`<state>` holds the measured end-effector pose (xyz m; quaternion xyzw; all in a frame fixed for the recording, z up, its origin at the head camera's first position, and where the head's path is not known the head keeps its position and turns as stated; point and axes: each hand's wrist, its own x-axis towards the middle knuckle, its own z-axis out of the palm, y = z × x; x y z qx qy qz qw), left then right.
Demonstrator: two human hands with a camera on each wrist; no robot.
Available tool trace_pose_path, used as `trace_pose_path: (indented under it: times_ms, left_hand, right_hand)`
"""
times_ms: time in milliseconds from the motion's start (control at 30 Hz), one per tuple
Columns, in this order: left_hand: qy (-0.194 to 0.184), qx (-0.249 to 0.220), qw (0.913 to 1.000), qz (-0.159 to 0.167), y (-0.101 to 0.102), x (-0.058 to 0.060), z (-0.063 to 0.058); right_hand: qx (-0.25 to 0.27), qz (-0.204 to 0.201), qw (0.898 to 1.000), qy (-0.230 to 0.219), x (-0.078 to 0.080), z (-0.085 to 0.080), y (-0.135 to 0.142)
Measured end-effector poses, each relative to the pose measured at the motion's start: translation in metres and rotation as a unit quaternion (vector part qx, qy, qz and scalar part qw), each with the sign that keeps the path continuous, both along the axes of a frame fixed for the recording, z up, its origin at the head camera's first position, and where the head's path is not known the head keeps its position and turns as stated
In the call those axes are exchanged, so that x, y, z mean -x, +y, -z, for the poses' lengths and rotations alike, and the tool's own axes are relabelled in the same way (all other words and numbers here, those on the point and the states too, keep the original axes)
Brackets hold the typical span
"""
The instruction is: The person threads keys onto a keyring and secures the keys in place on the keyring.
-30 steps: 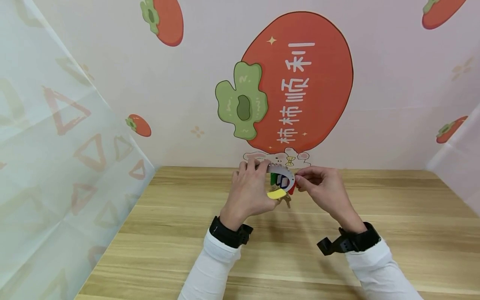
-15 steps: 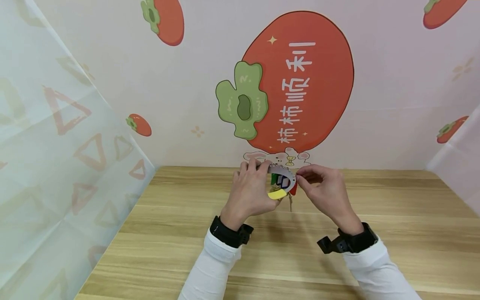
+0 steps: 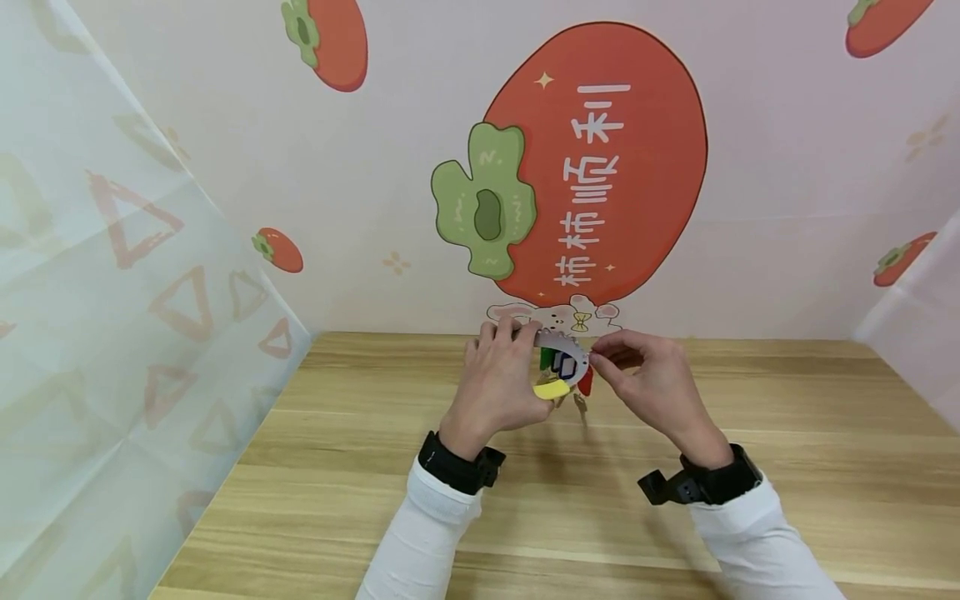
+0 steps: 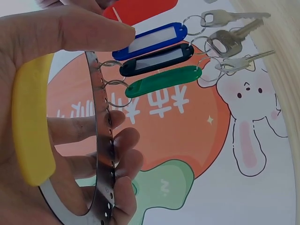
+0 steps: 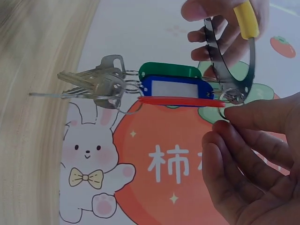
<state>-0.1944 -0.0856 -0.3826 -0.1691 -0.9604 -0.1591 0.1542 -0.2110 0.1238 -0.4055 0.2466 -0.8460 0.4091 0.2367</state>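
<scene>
My left hand grips a curved metal key holder with a row of holes along its edge and a yellow grip. Green, black and blue key tags hang from it by split rings, each tag carrying a key. My right hand pinches the small split ring of a red key tag between thumb and forefinger, right at the holder's end. I cannot tell whether that ring passes through a hole. Both hands are above the table.
A wooden table spreads beneath the hands. Behind it stands a pale wall sheet printed with a big red fruit and a rabbit. Another patterned sheet borders the left side. Each wrist wears a black camera strap.
Both hands stay nearly in place around the key holder. The red tag and dangling keys have swung slightly, and the right fingers have shifted a little at the ring.
</scene>
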Motion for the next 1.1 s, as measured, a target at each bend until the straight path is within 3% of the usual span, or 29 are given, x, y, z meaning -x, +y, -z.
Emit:
trace_pose_path:
  times_ms: [367,600,833,1100]
  left_hand:
    - [0.005,0.027,0.9996,0.004,-0.0011,0.0009,-0.0011]
    - [0.010,0.031,0.9995,0.003,-0.0006,0.0008,-0.0014]
    - [0.029,0.051,0.9982,-0.010,-0.0014,0.0018,-0.0013]
    - [0.029,0.063,0.9976,0.001,-0.0041,0.0036,0.0001]
  right_hand:
    - [-0.006,-0.012,1.000,0.000,0.0001,-0.0007,0.0011]
    - [-0.003,-0.028,0.999,0.024,-0.0001,-0.0013,0.0009]
    - [-0.009,-0.023,0.999,0.031,0.0009,-0.0007,0.0023]
    - [-0.008,-0.022,1.000,0.021,0.0007,-0.0017,0.0026]
